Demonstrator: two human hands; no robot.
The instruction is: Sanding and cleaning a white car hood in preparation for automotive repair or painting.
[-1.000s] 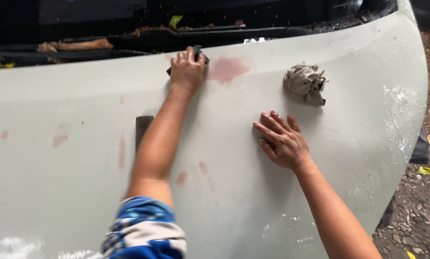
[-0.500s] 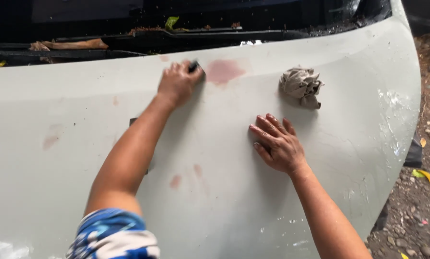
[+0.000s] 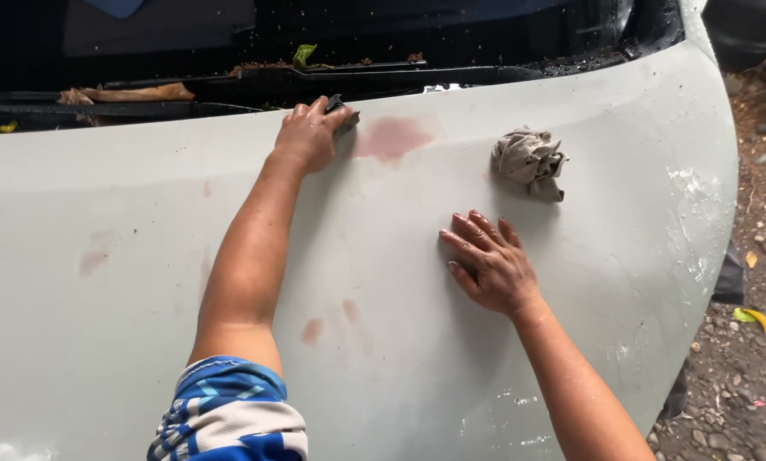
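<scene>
Left hand [image 3: 308, 135] reaches far up the hood [image 3: 127, 341], fingers curled shut over a small dark block [image 3: 344, 116]; only the block's tip shows past the fingertips, pointing toward 1 o'clock. Block pressed flat to the panel, right below the wiper [image 3: 255, 75] and cowl edge.

Reddish patch [image 3: 391, 138] lies just beside the block, at 3 o'clock from the left hand, nearly touching the block's tip. The patch is wider than tall, long axis roughly 3-to-9 o'clock, along the hood's top edge. Left hand is by far the nearer one.

Right hand [image 3: 491, 266] lies flat and open, palm down, fingers spread toward 11 o'clock, holding nothing, bracing on the hood. The patch sits at 11 o'clock from it, well apart.

Crumpled grey rag [image 3: 530, 162] at 1 o'clock from the right hand, near but not touching, at 3 o'clock from the patch.

Smaller faded reddish spots [image 3: 313, 329] lower down, between the forearms. Leaves [image 3: 304, 55] and debris in the cowl. Dirt ground [image 3: 759, 282] at far right.
</scene>
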